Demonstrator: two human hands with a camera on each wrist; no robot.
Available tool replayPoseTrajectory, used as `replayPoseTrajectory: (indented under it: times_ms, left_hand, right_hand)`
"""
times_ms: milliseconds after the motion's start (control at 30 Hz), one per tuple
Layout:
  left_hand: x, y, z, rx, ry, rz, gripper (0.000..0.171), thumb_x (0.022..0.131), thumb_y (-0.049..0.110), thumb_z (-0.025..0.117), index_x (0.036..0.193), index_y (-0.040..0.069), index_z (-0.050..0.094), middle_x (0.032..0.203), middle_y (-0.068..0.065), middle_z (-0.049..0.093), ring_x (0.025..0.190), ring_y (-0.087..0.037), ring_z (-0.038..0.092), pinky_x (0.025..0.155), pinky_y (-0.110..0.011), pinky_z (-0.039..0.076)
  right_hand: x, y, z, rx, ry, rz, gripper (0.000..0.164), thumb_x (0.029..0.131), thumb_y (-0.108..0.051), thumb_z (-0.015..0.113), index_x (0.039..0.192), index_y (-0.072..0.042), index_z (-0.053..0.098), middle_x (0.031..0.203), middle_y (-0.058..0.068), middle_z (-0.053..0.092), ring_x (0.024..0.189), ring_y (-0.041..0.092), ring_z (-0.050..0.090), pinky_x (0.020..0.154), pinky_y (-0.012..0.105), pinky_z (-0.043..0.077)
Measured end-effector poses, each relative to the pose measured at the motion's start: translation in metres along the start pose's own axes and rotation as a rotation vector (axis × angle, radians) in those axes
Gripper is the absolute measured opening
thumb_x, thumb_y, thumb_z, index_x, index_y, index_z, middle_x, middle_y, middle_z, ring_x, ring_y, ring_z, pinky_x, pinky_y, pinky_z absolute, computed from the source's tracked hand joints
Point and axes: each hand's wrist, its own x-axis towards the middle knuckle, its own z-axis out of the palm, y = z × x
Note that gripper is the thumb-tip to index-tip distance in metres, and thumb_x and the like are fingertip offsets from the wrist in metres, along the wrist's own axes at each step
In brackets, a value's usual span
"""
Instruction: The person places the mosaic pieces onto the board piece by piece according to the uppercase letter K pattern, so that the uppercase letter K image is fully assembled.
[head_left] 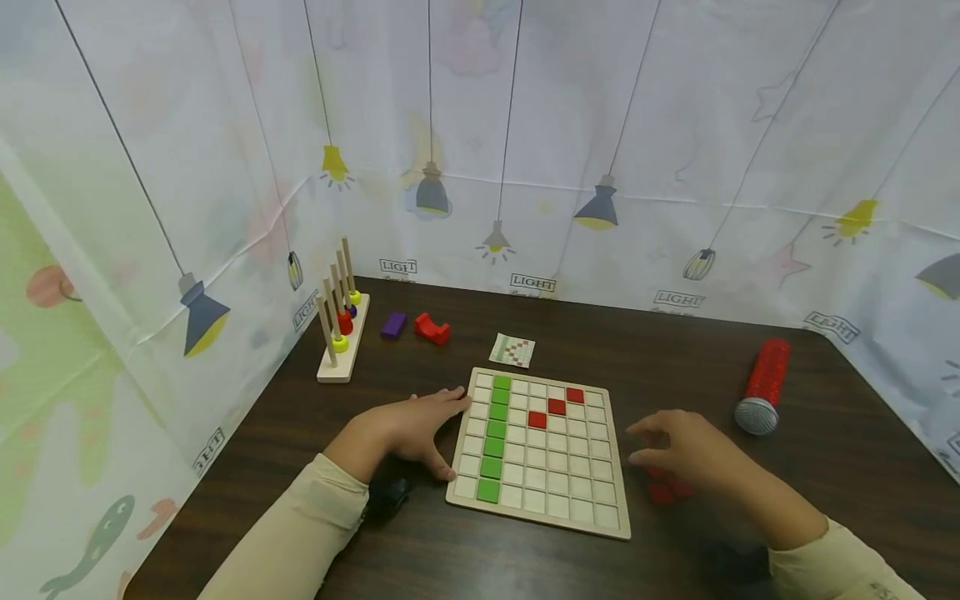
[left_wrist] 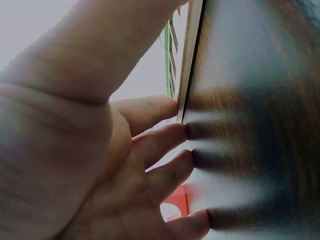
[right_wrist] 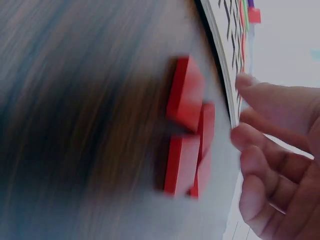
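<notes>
A wooden grid board of white tiles lies on the dark table, with a green column near its left side and 3 red tiles stepping diagonally. My left hand rests beside the board's left edge, its fingers spread; in the left wrist view the fingertips are at the frame and tabletop. Just off the right edge hovers my right hand, fingers loosely bent, thumb and index apart, nothing between them. Under it lie several loose red tiles, partly hidden by the hand in the head view.
Beyond the board lies a small pattern card. At the back left are a peg stand with coloured rings, a purple block and a red curved block. A red microphone lies at the right.
</notes>
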Motion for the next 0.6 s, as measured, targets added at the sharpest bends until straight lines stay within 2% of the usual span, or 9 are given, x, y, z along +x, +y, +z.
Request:
replayPoseTrajectory:
  times_ms: [133, 233, 400, 600]
  left_hand:
    - [-0.002, -0.002, 0.0, -0.013, 0.004, -0.005, 0.111, 0.077, 0.046, 0.09, 0.163, 0.016, 0.026, 0.169, -0.005, 0.015, 0.154, -0.024, 0.015, 0.12, -0.059, 0.014]
    - [-0.003, -0.002, 0.0, -0.019, 0.005, -0.004, 0.111, 0.077, 0.045, 0.09, 0.163, 0.016, 0.027, 0.169, -0.005, 0.016, 0.154, -0.024, 0.015, 0.12, -0.058, 0.014]
    - [-0.003, -0.003, 0.0, -0.026, 0.002, 0.002, 0.11, 0.078, 0.045, 0.089, 0.164, 0.017, 0.026, 0.169, -0.004, 0.015, 0.154, -0.023, 0.014, 0.12, -0.057, 0.014]
    - [-0.001, 0.0, -0.001, -0.016, -0.003, 0.0, 0.111, 0.078, 0.045, 0.089, 0.164, 0.017, 0.025, 0.169, -0.005, 0.015, 0.154, -0.023, 0.014, 0.12, -0.057, 0.014]
  right_hand:
    - [-0.008, 0.014, -0.005, 0.012, -0.044, -0.05, 0.031, 0.086, -0.024, 0.083, 0.115, -0.012, 0.078, 0.107, -0.002, 0.071, 0.097, 0.02, 0.066, 0.08, 0.042, 0.055]
    - [-0.012, 0.02, -0.007, 0.006, -0.073, -0.088, 0.027, 0.086, -0.018, 0.082, 0.113, -0.015, 0.078, 0.107, -0.005, 0.071, 0.1, 0.022, 0.066, 0.081, 0.04, 0.055]
    - [-0.014, 0.021, -0.006, 0.002, -0.102, -0.117, 0.023, 0.086, -0.014, 0.081, 0.109, -0.017, 0.078, 0.103, -0.01, 0.068, 0.096, 0.017, 0.064, 0.078, 0.035, 0.055]
    - [-0.015, 0.021, -0.004, 0.01, -0.092, -0.097, 0.02, 0.085, -0.011, 0.082, 0.099, -0.02, 0.07, 0.09, -0.008, 0.061, 0.079, 0.01, 0.057, 0.065, 0.03, 0.05]
